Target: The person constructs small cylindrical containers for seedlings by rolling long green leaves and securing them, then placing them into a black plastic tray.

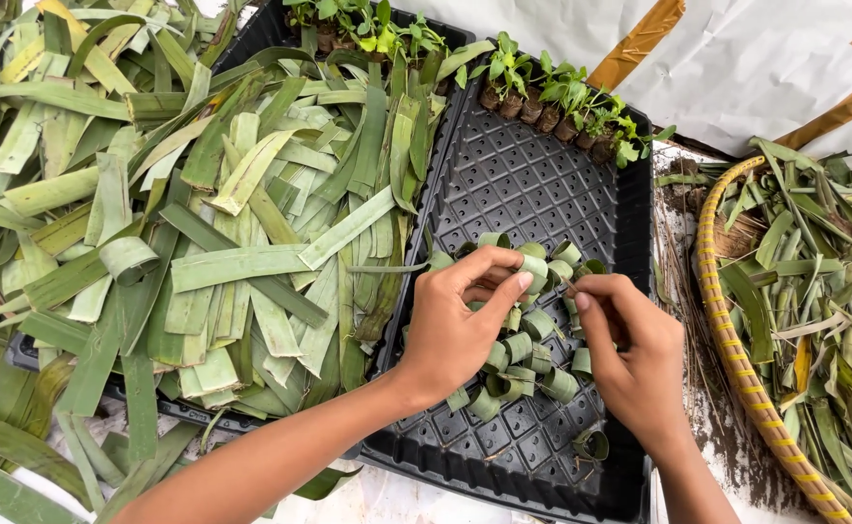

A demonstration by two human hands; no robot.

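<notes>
Both hands (542, 301) pinch a rolled leaf ring (534, 267) above the black tray (542, 175).

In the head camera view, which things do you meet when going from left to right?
Pile of cut leaf strips → left hand → black tray → right hand → woven basket of leaves.

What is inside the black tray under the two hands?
The black tray holds rolled green leaf rings and, at its far edge, small seedlings. The left hand and right hand cover some rings.
</notes>
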